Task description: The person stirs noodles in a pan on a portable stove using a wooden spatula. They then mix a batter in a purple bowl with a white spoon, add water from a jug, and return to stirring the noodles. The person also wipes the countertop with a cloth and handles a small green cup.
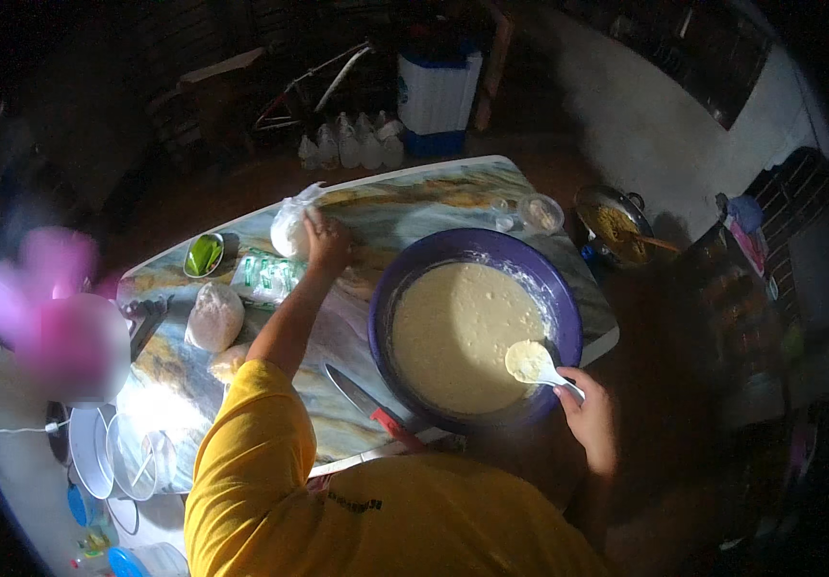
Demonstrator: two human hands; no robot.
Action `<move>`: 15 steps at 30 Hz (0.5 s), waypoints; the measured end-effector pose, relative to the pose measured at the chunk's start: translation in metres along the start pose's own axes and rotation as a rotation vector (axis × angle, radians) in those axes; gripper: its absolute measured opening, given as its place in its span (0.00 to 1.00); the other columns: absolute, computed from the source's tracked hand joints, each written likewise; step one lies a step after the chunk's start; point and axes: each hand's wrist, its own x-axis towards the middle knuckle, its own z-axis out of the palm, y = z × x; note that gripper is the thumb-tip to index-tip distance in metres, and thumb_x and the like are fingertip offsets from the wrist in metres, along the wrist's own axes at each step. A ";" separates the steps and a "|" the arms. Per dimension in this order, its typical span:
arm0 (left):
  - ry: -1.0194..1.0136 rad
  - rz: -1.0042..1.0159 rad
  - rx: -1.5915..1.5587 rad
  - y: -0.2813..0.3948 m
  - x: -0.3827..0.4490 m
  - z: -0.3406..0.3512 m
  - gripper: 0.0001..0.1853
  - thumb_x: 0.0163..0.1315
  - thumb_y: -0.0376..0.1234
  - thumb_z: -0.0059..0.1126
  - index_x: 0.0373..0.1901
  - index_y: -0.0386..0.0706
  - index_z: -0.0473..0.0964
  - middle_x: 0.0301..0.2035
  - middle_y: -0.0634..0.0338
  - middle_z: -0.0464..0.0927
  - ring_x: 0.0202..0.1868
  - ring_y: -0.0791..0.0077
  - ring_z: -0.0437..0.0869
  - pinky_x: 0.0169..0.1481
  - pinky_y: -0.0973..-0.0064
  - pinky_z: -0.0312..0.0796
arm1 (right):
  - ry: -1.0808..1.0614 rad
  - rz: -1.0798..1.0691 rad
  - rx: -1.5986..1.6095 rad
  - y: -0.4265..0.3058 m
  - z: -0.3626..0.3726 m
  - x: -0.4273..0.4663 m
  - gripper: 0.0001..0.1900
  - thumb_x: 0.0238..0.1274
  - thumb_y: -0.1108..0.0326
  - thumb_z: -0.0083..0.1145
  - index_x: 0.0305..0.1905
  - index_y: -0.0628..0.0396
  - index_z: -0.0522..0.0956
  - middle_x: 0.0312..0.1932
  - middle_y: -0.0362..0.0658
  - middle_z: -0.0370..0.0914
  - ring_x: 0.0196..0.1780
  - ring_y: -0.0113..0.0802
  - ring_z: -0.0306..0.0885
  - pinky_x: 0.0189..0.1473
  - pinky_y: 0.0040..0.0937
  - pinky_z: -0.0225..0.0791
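Observation:
My right hand [587, 415] holds a white plastic rice spoon [546, 368] by its handle. The spoon is coated with pale batter and sits over the right side of a large purple basin [569, 317]. Thick cream-coloured batter [458, 339] lies in the basin, with lumps on its surface and smears up the far wall. My left hand [328, 241] reaches across the table and grips the side of a clear plastic bag of white contents [288, 227]. Close to that hand are green-printed plastic packets [268, 278]. A knife with a red handle [386, 425] lies left of the basin.
On the marbled table [335, 339] stand another filled bag [215, 317], a bowl of green leaves [204, 254] and a clear tub [541, 213]. A blurred pink fan [61, 317] is at left. A wok [613, 223] with yellowish food stands beyond the right edge.

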 end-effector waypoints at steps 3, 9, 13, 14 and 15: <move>-0.181 -0.137 0.043 -0.010 0.003 -0.002 0.27 0.54 0.50 0.58 0.51 0.42 0.77 0.53 0.44 0.73 0.64 0.30 0.59 0.65 0.26 0.40 | 0.029 -0.050 0.054 0.010 0.003 0.001 0.12 0.59 0.70 0.61 0.48 0.55 0.79 0.41 0.52 0.82 0.43 0.46 0.82 0.43 0.33 0.72; -0.280 -0.200 0.102 -0.054 -0.017 0.018 0.29 0.57 0.53 0.55 0.56 0.48 0.75 0.54 0.48 0.72 0.59 0.35 0.67 0.62 0.29 0.48 | -0.026 -0.035 0.028 0.010 0.003 0.006 0.14 0.58 0.70 0.62 0.50 0.55 0.79 0.44 0.50 0.82 0.47 0.45 0.82 0.46 0.33 0.71; -0.383 -0.242 0.159 -0.060 -0.032 0.008 0.28 0.59 0.54 0.53 0.56 0.48 0.74 0.55 0.49 0.72 0.60 0.37 0.66 0.63 0.32 0.49 | -0.063 -0.044 0.043 0.010 0.000 0.011 0.15 0.58 0.70 0.61 0.51 0.56 0.77 0.48 0.52 0.80 0.51 0.49 0.79 0.51 0.36 0.71; -0.398 -0.246 0.172 -0.067 -0.040 0.005 0.29 0.58 0.54 0.53 0.57 0.48 0.74 0.55 0.49 0.72 0.60 0.37 0.66 0.63 0.33 0.49 | -0.066 -0.042 0.048 0.011 0.001 0.012 0.15 0.58 0.70 0.61 0.52 0.55 0.77 0.48 0.52 0.80 0.52 0.49 0.78 0.52 0.36 0.70; -0.413 -0.245 0.177 -0.069 -0.045 0.002 0.29 0.58 0.54 0.54 0.57 0.49 0.74 0.55 0.49 0.72 0.60 0.37 0.66 0.64 0.33 0.49 | -0.067 -0.034 0.047 0.010 0.001 0.013 0.16 0.58 0.70 0.61 0.52 0.55 0.77 0.49 0.52 0.79 0.53 0.50 0.78 0.52 0.36 0.70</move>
